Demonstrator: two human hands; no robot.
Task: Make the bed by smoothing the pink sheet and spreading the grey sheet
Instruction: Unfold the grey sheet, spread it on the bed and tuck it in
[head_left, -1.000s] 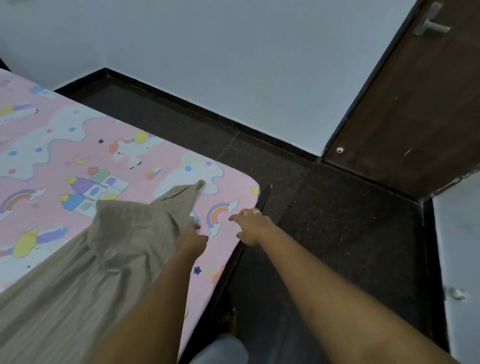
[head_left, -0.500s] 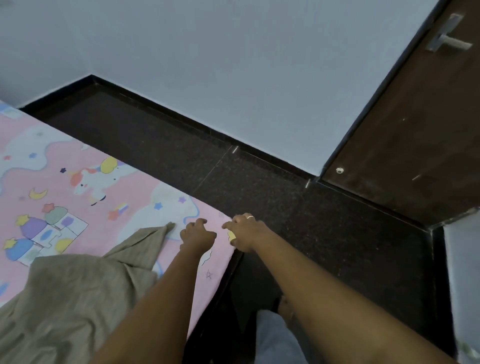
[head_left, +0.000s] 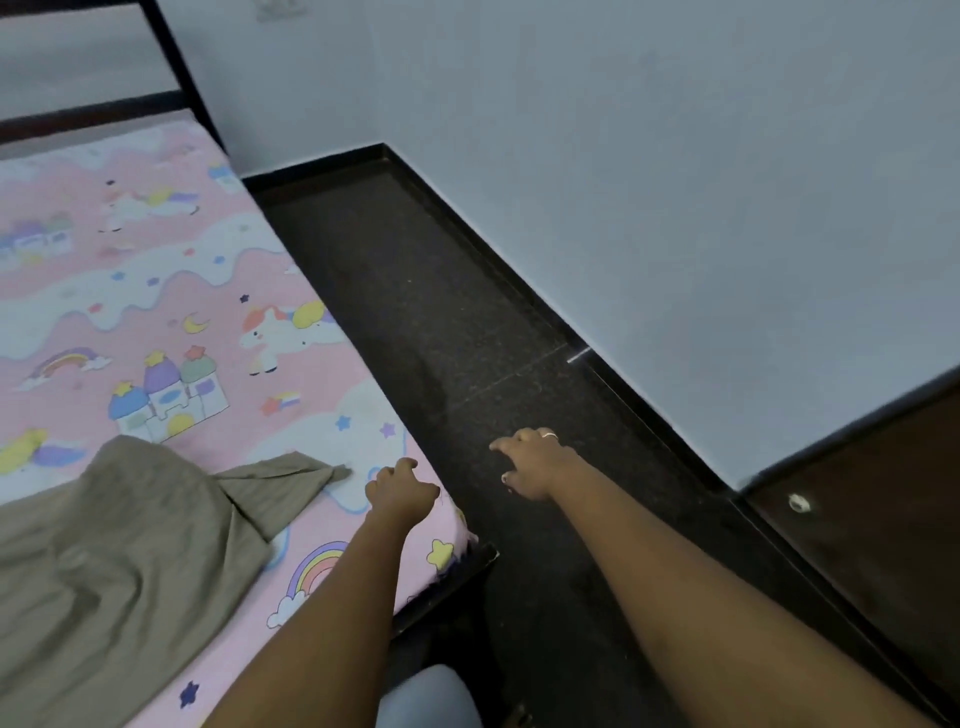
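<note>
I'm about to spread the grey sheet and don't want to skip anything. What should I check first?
1. Pink sheet smooth near this corner: ok, no big wrinkles show.
2. Grey sheet spread: not ok, it lies bunched on the near part of the bed.
3. Grey sheet's corner within reach: ok, its tip lies just beside the left hand, not touching it.
4. Left hand free: cannot tell, its fingers are curled on the pink sheet.
5. Right hand free: ok, it holds nothing and is off the bed, over the floor.
</note>
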